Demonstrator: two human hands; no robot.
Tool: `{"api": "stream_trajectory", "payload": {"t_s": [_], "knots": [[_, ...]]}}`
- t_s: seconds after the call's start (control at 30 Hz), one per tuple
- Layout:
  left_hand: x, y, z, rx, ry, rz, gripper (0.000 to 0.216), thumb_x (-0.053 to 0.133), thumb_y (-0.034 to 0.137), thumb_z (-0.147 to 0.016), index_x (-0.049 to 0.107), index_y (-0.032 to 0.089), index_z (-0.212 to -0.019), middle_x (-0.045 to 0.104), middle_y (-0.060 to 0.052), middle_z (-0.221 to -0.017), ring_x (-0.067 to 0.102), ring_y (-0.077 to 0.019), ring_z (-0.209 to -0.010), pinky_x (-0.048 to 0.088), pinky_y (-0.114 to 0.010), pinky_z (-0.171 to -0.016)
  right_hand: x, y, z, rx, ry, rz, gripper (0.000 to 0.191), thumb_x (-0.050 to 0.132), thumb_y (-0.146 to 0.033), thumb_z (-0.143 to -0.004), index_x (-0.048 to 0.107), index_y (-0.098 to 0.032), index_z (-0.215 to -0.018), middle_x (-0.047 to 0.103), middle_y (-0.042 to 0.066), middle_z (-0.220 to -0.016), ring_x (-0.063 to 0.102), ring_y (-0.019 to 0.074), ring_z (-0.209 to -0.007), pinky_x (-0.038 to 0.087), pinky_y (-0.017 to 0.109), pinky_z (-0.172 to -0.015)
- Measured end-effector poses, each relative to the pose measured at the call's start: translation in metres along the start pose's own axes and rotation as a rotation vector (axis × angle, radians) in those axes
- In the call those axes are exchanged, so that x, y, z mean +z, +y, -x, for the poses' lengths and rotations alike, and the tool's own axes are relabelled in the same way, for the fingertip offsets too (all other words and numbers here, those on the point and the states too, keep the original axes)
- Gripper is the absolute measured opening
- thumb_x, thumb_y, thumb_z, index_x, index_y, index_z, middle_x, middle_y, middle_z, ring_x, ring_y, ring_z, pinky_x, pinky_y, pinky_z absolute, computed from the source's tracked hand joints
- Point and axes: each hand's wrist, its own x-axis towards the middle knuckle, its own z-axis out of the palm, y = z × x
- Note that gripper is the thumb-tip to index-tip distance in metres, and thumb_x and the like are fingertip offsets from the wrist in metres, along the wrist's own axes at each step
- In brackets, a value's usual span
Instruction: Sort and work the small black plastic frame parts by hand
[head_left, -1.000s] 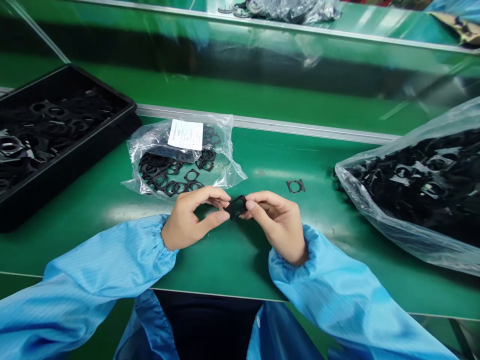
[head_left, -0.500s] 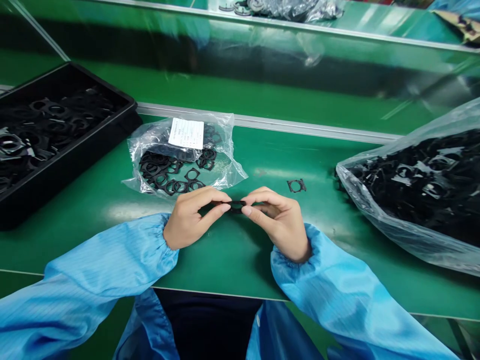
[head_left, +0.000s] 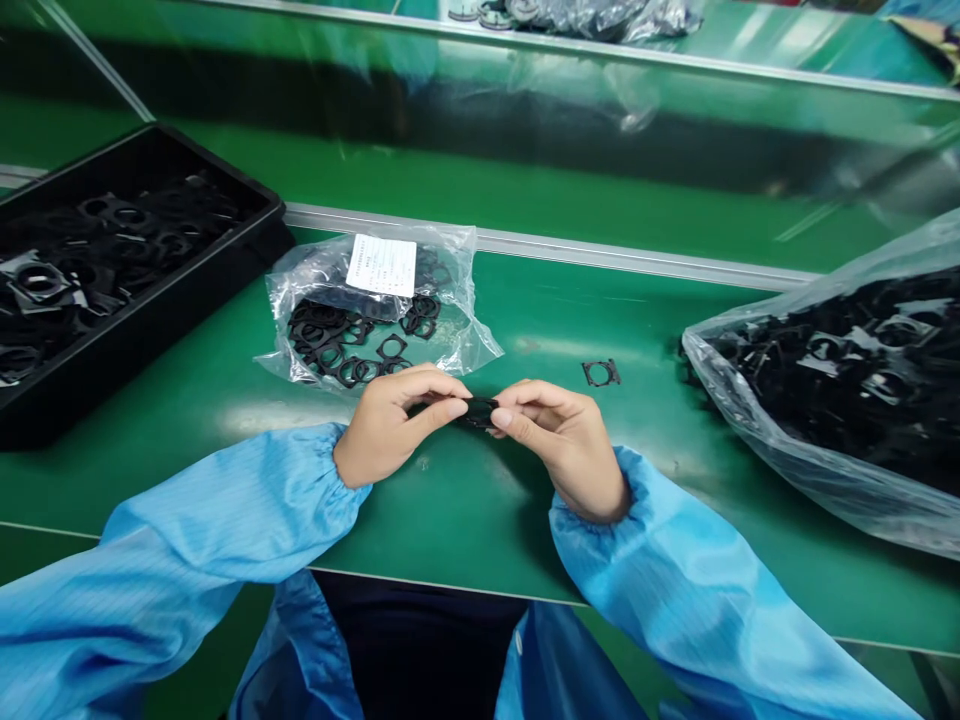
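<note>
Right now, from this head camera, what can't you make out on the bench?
Head view, all of it:
- The black part: its shape is mostly hidden by the left hand and right hand.
- The label: its print is too small to read.
- The far bag: cut off by the top edge.
- The tray: cut off by the left edge.

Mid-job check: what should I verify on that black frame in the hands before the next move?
1. Grip on the black frame, pinched between left hand and right hand: ok.
2. Frame's faces free of defects: cannot tell, fingers hide them.
3. Loose frame on the green mat, apart from the hands: ok.
4. Left hand off the labelled clear bag: cannot tell, they overlap in view.
5. Black tray holding frames, apart from the hands: ok.
</note>
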Motion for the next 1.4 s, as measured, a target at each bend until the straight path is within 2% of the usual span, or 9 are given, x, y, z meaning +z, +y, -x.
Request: {"api": "stream_trajectory", "payload": {"t_s": [0.23,0.43,0.57,0.73,0.83,1.1,1.4], "knots": [[0.0008,0.0001,-0.0018,-0.146,0.002,0.110,0.029,0.076,0.044,-0.088,0.076,0.017,-0.080,0.074,-0.004,-0.073,0.066,-0.0143,-0.064,0.054,-0.024,-0.058,0.0032,-0.0001,0.0004,0.053,0.022,0.002,0.040,0.093,-0.052,-0.065,0.072,-0.019,-0.073,0.069,0.000,-0.066,0.065,0.0139,-0.061,0.059,0.030,-0.067],[-0.0008,-0.0028,-0.0021,-0.188,-0.017,0.138,0.028,0.077,0.045,-0.087,0.078,0.017,-0.081,0.075,-0.004,-0.072,0.067,-0.0146,-0.064,0.055,-0.024,-0.057,0.0047,0.0000,-0.0002,0.056,0.011,0.005,0.041,0.093,-0.054,-0.065,0.073,-0.019,-0.073,0.070,0.000,-0.066,0.068,0.0145,-0.060,0.059,0.029,-0.065],[-0.0004,-0.0053,-0.0031,-0.243,-0.012,0.177,0.030,0.080,0.046,-0.083,0.078,0.016,-0.083,0.077,-0.004,-0.074,0.070,-0.0156,-0.066,0.058,-0.024,-0.059,0.0059,-0.0001,0.0004,0.028,0.053,0.041,0.043,0.092,-0.057,-0.064,0.072,-0.020,-0.072,0.071,0.001,-0.068,0.069,0.0157,-0.061,0.060,0.030,-0.066],[0.0007,-0.0029,-0.0019,-0.246,0.015,0.179,0.027,0.087,0.040,-0.076,0.077,0.015,-0.079,0.077,-0.004,-0.071,0.072,-0.0164,-0.063,0.060,-0.024,-0.059,0.0062,0.0021,0.0007,0.004,0.070,0.039,0.042,0.092,-0.055,-0.066,0.071,-0.019,-0.075,0.072,0.001,-0.069,0.070,0.0155,-0.063,0.060,0.030,-0.068],[0.0011,-0.0002,-0.0013,-0.221,0.007,0.177,0.023,0.084,0.037,-0.080,0.077,0.015,-0.078,0.078,-0.005,-0.074,0.074,-0.0173,-0.066,0.062,-0.024,-0.061,0.0064,0.0030,0.0008,-0.001,0.055,0.042,0.042,0.092,-0.054,-0.066,0.071,-0.019,-0.074,0.071,0.001,-0.068,0.070,0.0157,-0.063,0.060,0.029,-0.067],[-0.0010,-0.0022,-0.0033,-0.229,-0.047,0.199,0.030,0.081,0.045,-0.084,0.078,0.015,-0.080,0.079,-0.006,-0.076,0.074,-0.0185,-0.068,0.063,-0.027,-0.063,0.0075,0.0011,0.0025,0.001,0.021,0.091,0.044,0.089,-0.059,-0.068,0.071,-0.019,-0.074,0.072,0.002,-0.069,0.070,0.0171,-0.064,0.060,0.031,-0.068],[-0.0030,-0.0025,-0.0044,-0.268,-0.089,0.277,0.029,0.081,0.044,-0.084,0.079,0.016,-0.081,0.079,-0.007,-0.081,0.074,-0.0184,-0.072,0.063,-0.028,-0.068,0.0073,0.0027,0.0048,-0.001,-0.052,0.140,0.037,0.079,-0.056,-0.083,0.078,-0.019,-0.081,0.077,0.004,-0.077,0.071,0.0175,-0.072,0.060,0.031,-0.075]]}}
